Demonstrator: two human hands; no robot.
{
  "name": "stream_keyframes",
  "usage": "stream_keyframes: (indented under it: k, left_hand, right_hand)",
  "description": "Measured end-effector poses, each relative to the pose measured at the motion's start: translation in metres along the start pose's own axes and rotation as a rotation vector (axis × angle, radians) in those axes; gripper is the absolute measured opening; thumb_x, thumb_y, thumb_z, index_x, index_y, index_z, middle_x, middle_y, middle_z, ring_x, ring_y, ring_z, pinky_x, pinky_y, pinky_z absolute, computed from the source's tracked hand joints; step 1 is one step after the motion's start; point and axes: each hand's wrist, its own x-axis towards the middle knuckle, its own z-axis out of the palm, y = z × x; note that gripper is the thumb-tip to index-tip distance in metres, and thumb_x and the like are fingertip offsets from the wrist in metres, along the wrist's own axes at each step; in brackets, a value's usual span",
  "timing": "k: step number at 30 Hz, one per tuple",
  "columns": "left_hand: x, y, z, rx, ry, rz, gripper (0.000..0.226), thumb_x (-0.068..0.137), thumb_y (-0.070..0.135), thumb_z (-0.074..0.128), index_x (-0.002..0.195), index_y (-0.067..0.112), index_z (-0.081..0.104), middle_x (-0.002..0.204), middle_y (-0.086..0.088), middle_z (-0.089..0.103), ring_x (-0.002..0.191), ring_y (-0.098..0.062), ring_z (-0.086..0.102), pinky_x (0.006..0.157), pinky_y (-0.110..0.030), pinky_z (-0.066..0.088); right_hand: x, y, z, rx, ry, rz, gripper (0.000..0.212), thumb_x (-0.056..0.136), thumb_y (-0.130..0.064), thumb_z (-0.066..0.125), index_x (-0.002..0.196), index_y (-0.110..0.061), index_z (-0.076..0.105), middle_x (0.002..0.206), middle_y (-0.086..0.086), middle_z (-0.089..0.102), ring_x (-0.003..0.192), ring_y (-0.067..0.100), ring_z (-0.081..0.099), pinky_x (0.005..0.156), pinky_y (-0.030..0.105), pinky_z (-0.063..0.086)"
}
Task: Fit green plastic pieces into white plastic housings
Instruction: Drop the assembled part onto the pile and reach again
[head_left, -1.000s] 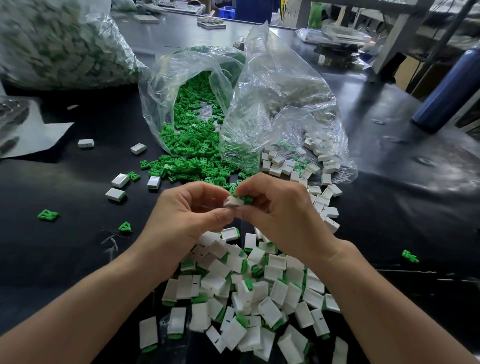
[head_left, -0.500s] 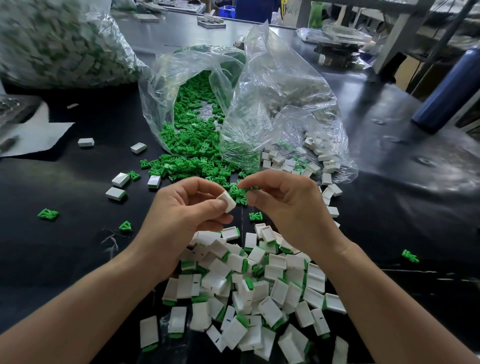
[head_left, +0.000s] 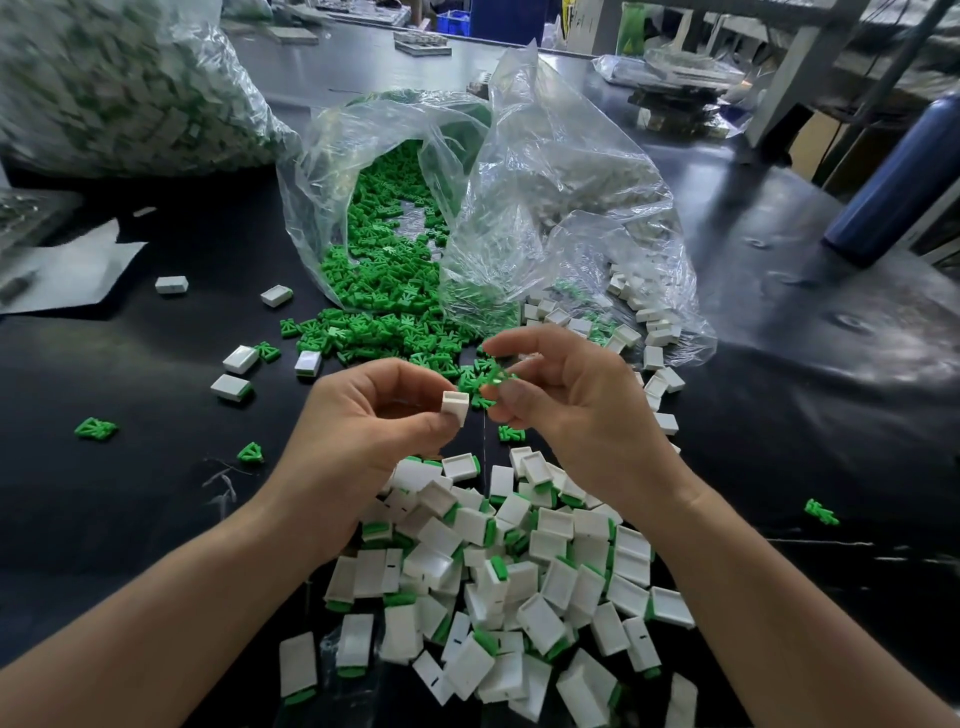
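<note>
Head view: left hand (head_left: 363, 431) is pinching a white housing (head_left: 455, 408) between thumb and forefinger, with the open mouth facing up. Right hand (head_left: 571, 410) is pinching a green piece (head_left: 496, 376) at the fingertips, just right of the housing and apparently not touching it. Both are hovering over the bench (head_left: 104, 493), between the spilled green bag (head_left: 384, 249) on the far side and the finished pile (head_left: 519, 571) on the near side. Suggest squaring the piece to the mouth, bracing the housing and pushing straight in. A skewed entry is probably going to jam.
</note>
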Motion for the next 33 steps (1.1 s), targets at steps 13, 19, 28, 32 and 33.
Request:
stream_keyframes:
  k: [13,19,28,32,33]
  left_hand:
    - [-0.0020,0.0010,0.0015,-0.041,-0.022,-0.024,0.010,0.056,0.018,0.070,0.065,0.019,0.072,0.070,-0.005,0.071,0.062,-0.013,0.066,0.056,-0.019,0.053]
    - [-0.0014,-0.0004,0.0012,-0.025,-0.041,-0.027,0.014,0.057,0.020,0.071,0.070,0.018,0.075,0.069,-0.004,0.071,0.062,-0.011,0.065,0.057,-0.018,0.053]
    - [-0.0020,-0.0008,0.0012,-0.010,-0.053,-0.025,0.016,0.055,0.021,0.073,0.070,0.014,0.074,0.065,-0.005,0.070,0.058,-0.010,0.064,0.053,-0.016,0.049]
    - [-0.0026,-0.0008,0.0013,-0.010,-0.049,-0.018,0.016,0.056,0.021,0.072,0.070,0.013,0.074,0.065,-0.005,0.070,0.058,-0.010,0.064,0.053,-0.016,0.049]
    - [-0.0024,-0.0009,0.0015,-0.009,-0.040,-0.016,0.015,0.057,0.020,0.072,0.070,0.013,0.073,0.064,-0.005,0.070,0.057,-0.010,0.064,0.052,-0.016,0.049]
  right_hand:
    - [0.0012,-0.0019,-0.0001,0.053,0.085,-0.035,0.023,0.082,-0.005,0.065,0.074,-0.024,0.057,0.070,-0.005,0.059,0.066,0.010,0.057,0.065,0.026,0.051]
    - [-0.0011,-0.0043,0.0042,0.185,-0.006,-0.005,0.015,0.082,-0.002,0.063,0.077,-0.015,0.058,0.070,0.004,0.064,0.063,0.012,0.063,0.060,0.022,0.054]
    - [-0.0007,-0.0016,0.0077,0.156,0.022,0.006,0.018,0.080,-0.007,0.068,0.072,-0.022,0.061,0.062,-0.009,0.060,0.058,0.003,0.055,0.057,0.019,0.048]
    - [-0.0017,-0.0008,0.0093,0.157,0.021,0.038,0.013,0.081,-0.009,0.068,0.074,-0.018,0.062,0.063,-0.004,0.061,0.057,0.007,0.058,0.055,0.021,0.051]
    - [-0.0020,-0.0007,0.0092,0.160,0.015,0.050,0.013,0.081,-0.009,0.068,0.074,-0.018,0.062,0.063,-0.002,0.062,0.057,0.009,0.059,0.055,0.022,0.052]
